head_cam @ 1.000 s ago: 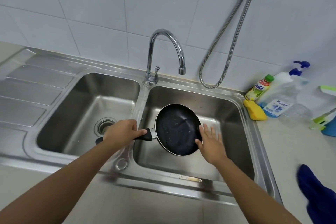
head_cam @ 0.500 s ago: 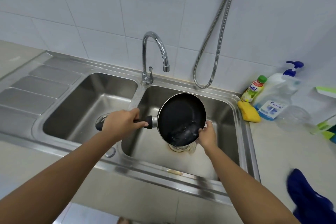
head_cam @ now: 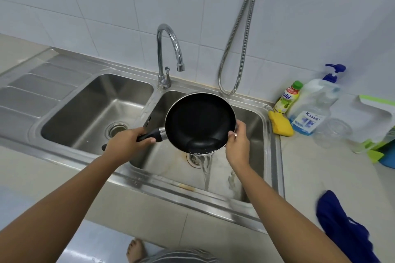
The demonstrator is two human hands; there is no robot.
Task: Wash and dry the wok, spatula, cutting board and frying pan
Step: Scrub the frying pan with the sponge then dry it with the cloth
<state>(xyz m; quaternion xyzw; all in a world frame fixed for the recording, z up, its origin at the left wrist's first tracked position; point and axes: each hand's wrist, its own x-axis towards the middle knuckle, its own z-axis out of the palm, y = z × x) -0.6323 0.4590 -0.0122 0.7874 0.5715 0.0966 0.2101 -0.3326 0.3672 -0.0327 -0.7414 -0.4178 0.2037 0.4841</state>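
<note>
Pan [head_cam: 199,123]: black inside with a metal rim, held in the air over the right basin [head_cam: 254,126] of a steel double sink. It is tilted steeply, its inside toward the camera and its near edge lowest. Water [head_cam: 206,168] runs off that edge in a stream and lands on the basin floor just beside the drain [head_cam: 193,159]. Left hand [head_cam: 128,142]: clenched round the black handle [head_cam: 152,134], which points left across the divider between the basins. Right hand [head_cam: 238,145]: grasping the rim on the right side, thumb on the inner edge, fingers behind the wall and hidden. Tap [head_cam: 168,53]: stands at the back on the divider, with its spout turned over the right basin. Left basin [head_cam: 96,113]: lies beside the right one, with a ribbed draining board [head_cam: 32,92] further left. Hose [head_cam: 239,34]: metal, hanging in a loop on the tiled wall behind the right basin. Table [head_cam: 320,166], right of the sink: a yellow sponge [head_cam: 280,126] lies just beside the sink's back corner, and a green-capped bottle [head_cam: 287,97] stands just behind the sponge. A pump bottle [head_cam: 314,109] with a blue head stands beside that, and a clear jar [head_cam: 332,132] is near its base. A blue cloth [head_cam: 346,232] lies at the near edge, well apart from the rest. Floor: a bare foot [head_cam: 135,249] shows at the bottom of the view.
</note>
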